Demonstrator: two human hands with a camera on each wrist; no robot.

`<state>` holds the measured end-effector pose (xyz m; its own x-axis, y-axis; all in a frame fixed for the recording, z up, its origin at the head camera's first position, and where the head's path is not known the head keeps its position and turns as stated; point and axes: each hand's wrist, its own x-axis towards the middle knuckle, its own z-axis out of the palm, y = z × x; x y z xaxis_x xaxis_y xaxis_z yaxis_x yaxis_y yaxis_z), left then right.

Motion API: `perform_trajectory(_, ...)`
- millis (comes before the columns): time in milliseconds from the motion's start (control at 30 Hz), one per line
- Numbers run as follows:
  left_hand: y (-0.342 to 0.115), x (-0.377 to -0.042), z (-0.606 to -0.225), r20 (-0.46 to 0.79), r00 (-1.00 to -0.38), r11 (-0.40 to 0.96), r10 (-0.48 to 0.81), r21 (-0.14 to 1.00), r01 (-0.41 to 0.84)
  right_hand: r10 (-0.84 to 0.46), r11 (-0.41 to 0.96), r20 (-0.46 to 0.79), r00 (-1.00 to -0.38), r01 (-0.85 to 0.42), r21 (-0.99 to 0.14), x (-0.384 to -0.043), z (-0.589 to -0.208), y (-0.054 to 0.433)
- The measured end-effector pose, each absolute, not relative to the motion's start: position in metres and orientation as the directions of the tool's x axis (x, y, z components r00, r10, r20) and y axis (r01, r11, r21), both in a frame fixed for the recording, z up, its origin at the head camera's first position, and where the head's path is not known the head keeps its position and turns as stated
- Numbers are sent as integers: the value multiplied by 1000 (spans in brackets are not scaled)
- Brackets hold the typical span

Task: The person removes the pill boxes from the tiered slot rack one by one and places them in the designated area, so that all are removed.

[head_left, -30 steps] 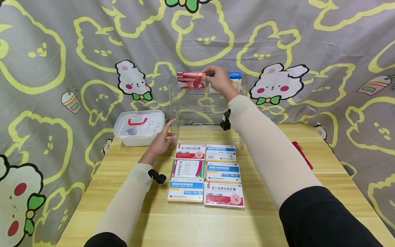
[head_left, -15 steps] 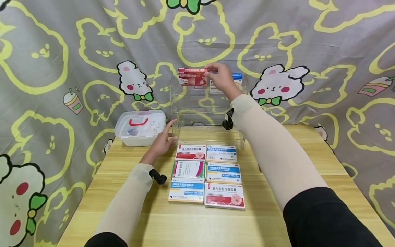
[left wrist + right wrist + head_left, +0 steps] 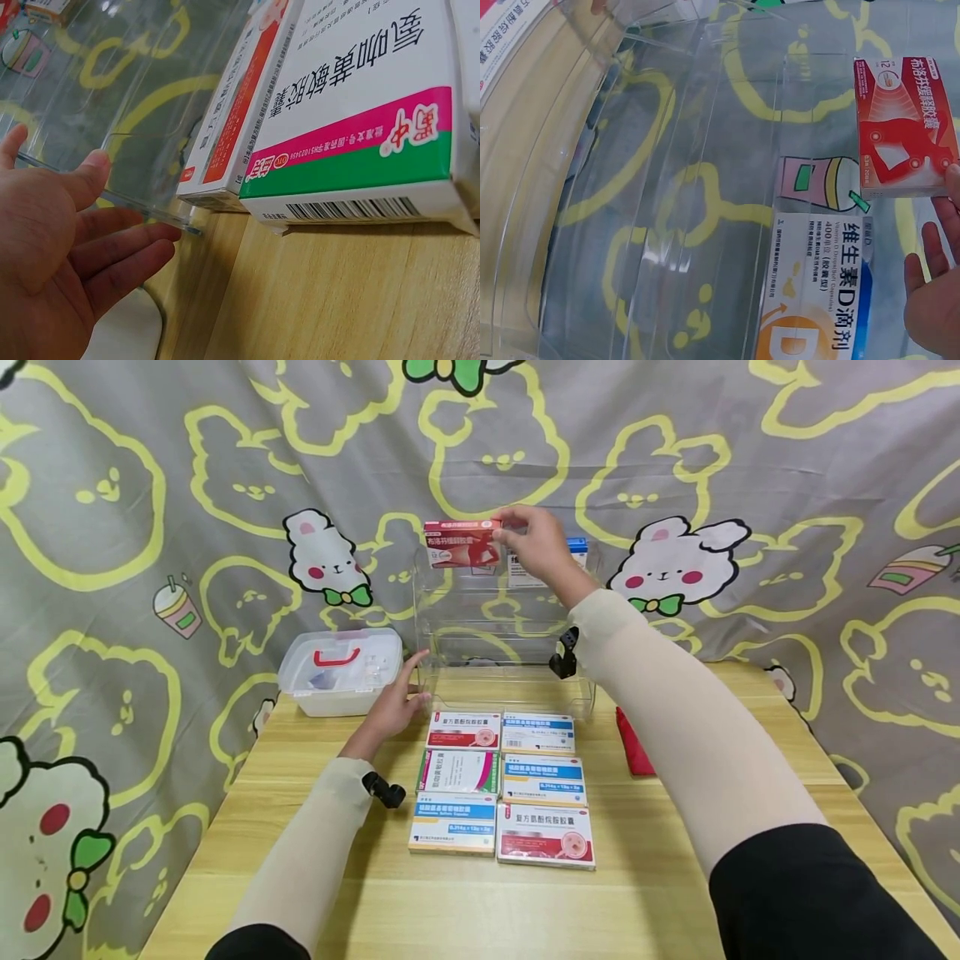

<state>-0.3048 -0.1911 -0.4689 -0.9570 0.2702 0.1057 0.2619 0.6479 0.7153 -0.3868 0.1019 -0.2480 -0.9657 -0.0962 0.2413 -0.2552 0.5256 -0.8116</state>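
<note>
My right hand (image 3: 536, 545) pinches the right end of a red medicine box (image 3: 461, 543) between thumb and fingers. The box is held over the top tier of a clear tiered display rack (image 3: 495, 647). In the right wrist view the red box (image 3: 904, 124) stands apart from a white, blue and orange vitamin D box (image 3: 814, 292), which sits in the rack's top tier. Down at the rack's lower left side is my left hand (image 3: 393, 703), its fingers spread. In the left wrist view the left hand (image 3: 82, 240) has its fingertips right at the clear rack edge.
Two columns of medicine boxes lie flat before the rack, among them a green and magenta one (image 3: 457, 771) and a red and white one (image 3: 546, 835). A lidded plastic case (image 3: 341, 672) with a red handle stands left. Right of the boxes lies a red item (image 3: 633, 743), partly behind the right arm.
The right hand has lifted the red medicine box slightly up from the rack's top tier. The left hand has stayed at the rack's side.
</note>
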Motion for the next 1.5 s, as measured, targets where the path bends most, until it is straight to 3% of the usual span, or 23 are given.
perform_trajectory(500,-191,-307,-471,103,-961,649,257,718,250,-203,494,338,-919,-394,-775,-352,-258,122)
perform_trajectory(1500,-192,-305,-470,86,-963,637,254,734,233,-222,457,260,-940,-336,-824,-241,-350,200)
